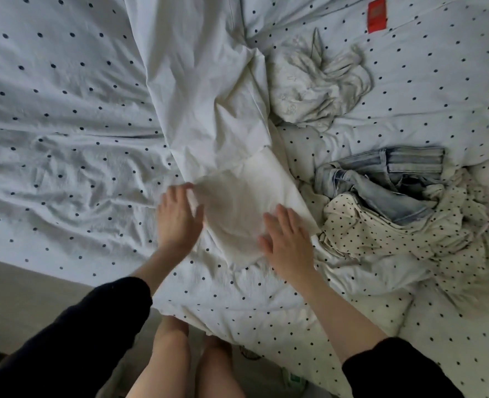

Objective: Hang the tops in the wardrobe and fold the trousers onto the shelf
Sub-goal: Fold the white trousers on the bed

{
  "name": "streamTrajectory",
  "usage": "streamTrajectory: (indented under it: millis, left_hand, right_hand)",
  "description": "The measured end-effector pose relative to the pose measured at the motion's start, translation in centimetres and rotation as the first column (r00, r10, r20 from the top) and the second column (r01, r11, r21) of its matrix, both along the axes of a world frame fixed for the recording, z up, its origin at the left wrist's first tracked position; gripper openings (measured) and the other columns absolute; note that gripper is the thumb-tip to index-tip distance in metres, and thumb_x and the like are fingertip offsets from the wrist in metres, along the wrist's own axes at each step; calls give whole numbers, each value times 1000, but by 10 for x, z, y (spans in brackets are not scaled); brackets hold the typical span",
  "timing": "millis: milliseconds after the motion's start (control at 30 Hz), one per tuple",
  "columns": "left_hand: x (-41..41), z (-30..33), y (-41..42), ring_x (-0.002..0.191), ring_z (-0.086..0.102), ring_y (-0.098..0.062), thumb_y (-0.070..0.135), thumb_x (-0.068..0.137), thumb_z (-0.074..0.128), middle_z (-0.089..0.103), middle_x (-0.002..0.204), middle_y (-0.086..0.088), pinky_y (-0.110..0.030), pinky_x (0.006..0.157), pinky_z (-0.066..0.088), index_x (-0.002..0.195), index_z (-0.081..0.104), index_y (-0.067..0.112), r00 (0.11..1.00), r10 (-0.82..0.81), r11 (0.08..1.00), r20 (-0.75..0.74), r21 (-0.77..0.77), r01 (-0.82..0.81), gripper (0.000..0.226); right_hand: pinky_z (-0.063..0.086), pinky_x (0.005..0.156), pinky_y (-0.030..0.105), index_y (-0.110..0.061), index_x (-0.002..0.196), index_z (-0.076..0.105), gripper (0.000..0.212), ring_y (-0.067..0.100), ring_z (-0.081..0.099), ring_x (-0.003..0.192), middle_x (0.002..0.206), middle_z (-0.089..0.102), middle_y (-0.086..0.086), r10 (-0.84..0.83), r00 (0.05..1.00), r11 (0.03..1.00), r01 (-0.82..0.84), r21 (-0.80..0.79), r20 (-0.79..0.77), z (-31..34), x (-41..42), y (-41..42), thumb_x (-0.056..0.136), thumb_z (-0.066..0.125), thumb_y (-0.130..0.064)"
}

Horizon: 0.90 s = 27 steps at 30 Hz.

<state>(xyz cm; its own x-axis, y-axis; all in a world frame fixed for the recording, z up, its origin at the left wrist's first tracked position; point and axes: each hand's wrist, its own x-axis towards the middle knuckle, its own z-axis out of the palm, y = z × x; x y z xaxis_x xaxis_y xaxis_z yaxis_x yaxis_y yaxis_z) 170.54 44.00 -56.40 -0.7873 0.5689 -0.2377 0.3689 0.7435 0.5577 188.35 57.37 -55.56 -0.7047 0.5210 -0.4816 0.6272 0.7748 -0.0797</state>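
Observation:
Plain white trousers (209,104) lie stretched up the middle of the bed, their near end folded over into a flat panel. My left hand (177,216) lies at the panel's left edge, fingers straight. My right hand (286,242) presses flat on its lower right corner. A crumpled pale patterned top (318,87) sits to the upper right. Light blue jeans (387,179) lie bunched at the right, partly under a cream black-dotted top (395,239).
The bed is covered by a white duvet with dark dots (65,124), wrinkled all over, with a red label (377,14) at the top right. The bed's near edge runs lower left, with floor (22,297) below it and my bare legs (186,363) against it.

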Motion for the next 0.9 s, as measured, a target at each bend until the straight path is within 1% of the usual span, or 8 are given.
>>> streamTrajectory:
  millis: [133, 233, 333, 500, 633, 733, 833, 900]
  left_hand:
    - [62, 10, -18, 100, 60, -26, 50, 85, 46, 60, 108, -4, -39, 81, 53, 113, 58, 18, 864, -500, 864, 55, 103, 493, 44]
    - [83, -1, -30, 119, 55, -30, 59, 69, 65, 57, 126, -7, -47, 93, 48, 123, 48, 22, 762, -648, 760, 0, -62, 647, 67]
    - [88, -9, -28, 122, 53, -34, 52, 50, 84, 55, 132, -12, -55, 97, 43, 127, 43, 18, 736, -677, 713, -20, -266, 649, 94]
    - [104, -17, -16, 114, 58, -32, 25, 58, 84, 61, 124, -12, -49, 98, 45, 121, 43, 14, 783, -607, 767, -134, -356, 533, 75]
    - [110, -24, -14, 116, 58, -31, 29, 58, 85, 60, 126, -11, -50, 93, 47, 122, 44, 15, 812, -566, 791, -141, -371, 487, 78]
    - [117, -17, -11, 128, 47, -33, 55, 64, 75, 46, 142, -13, -56, 98, 40, 141, 29, 21, 839, -542, 765, -50, -443, 467, 96]
    - [112, -22, 0, 145, 8, -30, 47, 93, 47, 2, 158, -7, -52, 114, 10, 148, -11, 27, 826, -564, 699, -6, -536, 473, 83]
    - [103, -25, 6, 142, 19, -28, 35, 90, 56, 16, 155, -9, -50, 114, 10, 148, 2, 23, 803, -596, 667, -21, -570, 480, 79]
  right_hand:
    - [42, 96, 49, -18, 126, 50, 55, 30, 43, 129, 141, 46, 10, 86, 996, 996, -86, 0, 25, 1, 0, 18, 87, 25, -47]
    - [33, 107, 53, -18, 132, 42, 53, 31, 32, 136, 147, 36, 11, 123, 991, 992, -123, -1, 56, 3, 6, 28, 91, 20, -44]
    - [25, 111, 54, -18, 138, 38, 52, 28, 17, 144, 155, 22, 10, 76, 995, 997, -76, -2, 62, 10, 23, 40, 93, 20, -37]
    - [17, 116, 50, -20, 150, 19, 74, 26, 1, 147, 160, 0, 4, 120, 988, 992, -122, 17, 93, 12, 51, 59, 87, 56, -7]
    - [4, 114, 54, -19, 151, 12, 96, 27, 0, 146, 159, 1, 7, 194, 969, 967, -215, 138, 151, -8, 42, 53, 77, 72, -14]
    - [3, 115, 58, -17, 151, -1, 93, 28, -5, 146, 159, -7, 5, 208, 953, 952, -249, 179, 220, -18, 30, 50, 84, 64, -23]
    - [-5, 112, 57, -16, 150, -11, 92, 27, -13, 145, 158, -16, 5, 217, 938, 941, -275, 196, 271, -20, 23, 51, 90, 56, -36]
    - [-4, 113, 56, -16, 149, -12, 87, 27, -14, 145, 158, -17, 5, 249, 924, 924, -317, 215, 291, -22, 25, 53, 93, 53, -29]
